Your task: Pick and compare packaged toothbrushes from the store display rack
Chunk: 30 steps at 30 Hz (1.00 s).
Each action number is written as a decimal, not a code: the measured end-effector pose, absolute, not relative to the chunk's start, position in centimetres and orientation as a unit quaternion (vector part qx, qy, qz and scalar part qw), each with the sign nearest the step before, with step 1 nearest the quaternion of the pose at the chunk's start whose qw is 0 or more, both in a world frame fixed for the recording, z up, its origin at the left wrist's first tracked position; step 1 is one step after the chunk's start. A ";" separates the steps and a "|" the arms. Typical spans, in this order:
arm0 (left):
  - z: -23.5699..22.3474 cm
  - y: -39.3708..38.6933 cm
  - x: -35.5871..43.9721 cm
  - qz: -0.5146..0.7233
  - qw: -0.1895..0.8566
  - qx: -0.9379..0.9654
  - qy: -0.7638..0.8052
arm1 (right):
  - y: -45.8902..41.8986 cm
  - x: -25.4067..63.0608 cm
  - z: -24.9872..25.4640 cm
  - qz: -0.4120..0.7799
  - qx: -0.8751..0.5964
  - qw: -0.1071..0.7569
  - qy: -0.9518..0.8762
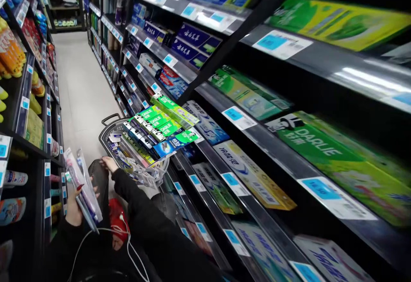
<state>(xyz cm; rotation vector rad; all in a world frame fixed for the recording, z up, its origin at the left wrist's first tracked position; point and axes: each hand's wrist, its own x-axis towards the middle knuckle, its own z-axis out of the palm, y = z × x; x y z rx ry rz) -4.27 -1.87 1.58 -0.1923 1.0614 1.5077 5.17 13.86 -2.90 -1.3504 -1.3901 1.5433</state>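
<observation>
My left hand [75,207], low on the left, is closed round several toothbrushes in clear packs [84,190]. My right hand [110,164] is beside my knee, just left of a grey plastic basket [160,178]; its fingers are loosely bent and apart, with nothing visible in them. Several green DARLIE toothpaste boxes [156,121] stand across the basket's top. A blue and green box [176,142] leans at their front. Packaged toothbrushes [128,162] lie deeper in the basket, partly hidden. The basket's black handle [111,119] is folded to the far side.
Toothpaste shelves [237,119] rise close on the right, with price-tag rails. Shelves of bottles [13,50] line the left. A pale floor aisle [77,72] runs ahead. A white cable [128,247] hangs over my lap near a red object [117,215].
</observation>
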 end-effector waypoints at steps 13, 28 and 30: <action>4.5 -1.2 2.9 0.590 0.657 0.082 0.462 | -1.6 14.7 5.6 0.323 -0.548 0.312 -0.705; 7.5 -2.9 4.7 0.513 0.700 0.128 0.480 | -4.6 18.9 7.7 0.573 -0.492 0.543 -0.368; 7.7 -3.0 4.4 0.519 0.687 0.132 0.491 | -4.6 19.4 8.7 0.579 -0.470 0.575 -0.336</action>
